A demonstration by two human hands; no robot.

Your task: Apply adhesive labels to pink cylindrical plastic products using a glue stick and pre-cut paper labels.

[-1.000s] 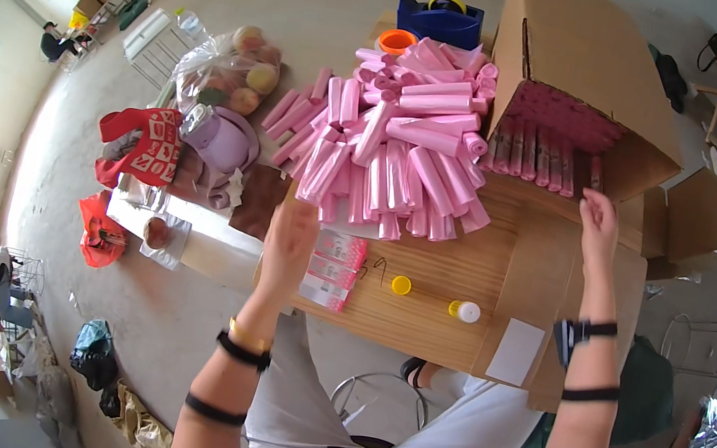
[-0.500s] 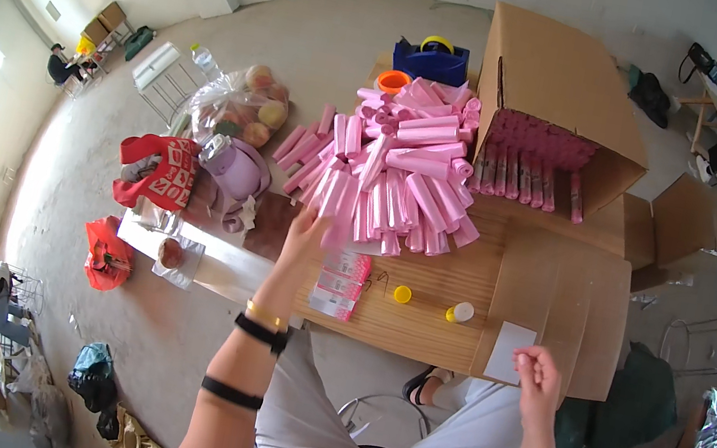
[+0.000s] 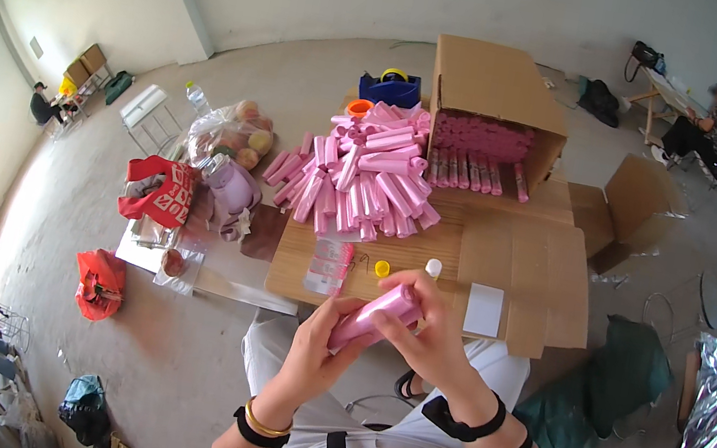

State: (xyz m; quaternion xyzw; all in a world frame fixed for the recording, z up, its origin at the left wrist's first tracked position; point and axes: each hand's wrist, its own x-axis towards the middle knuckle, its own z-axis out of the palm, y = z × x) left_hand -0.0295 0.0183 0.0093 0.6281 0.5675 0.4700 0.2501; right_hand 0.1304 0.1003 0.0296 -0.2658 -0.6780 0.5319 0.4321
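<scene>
A pink plastic roll (image 3: 379, 316) is held up over the near edge of the wooden table (image 3: 297, 276), above my lap. My left hand (image 3: 318, 344) is closed around its lower left end. On its upper right end, the fingers and thumb of my right hand (image 3: 430, 337) are closed too. Beyond my hands lies a big heap of similar pink rolls (image 3: 358, 171). Between heap and hands are a sheet of pink-and-white labels (image 3: 330, 265), a yellow cap (image 3: 382, 268) and a small white-topped bottle (image 3: 433, 267), partly hidden by my right hand.
An open cardboard box (image 3: 503, 82) holds rows of pink rolls. A blue tape dispenser (image 3: 390, 89) and an orange ring (image 3: 360, 108) stand behind the heap. At right, a white card (image 3: 484, 311) lies on flat cardboard (image 3: 529, 264). Bags, including a red one (image 3: 158, 189), sit left.
My left hand has come back from the heap toward me with a pink roll. My right hand has left the white card, moved left and closed on the roll. The view has shifted.
</scene>
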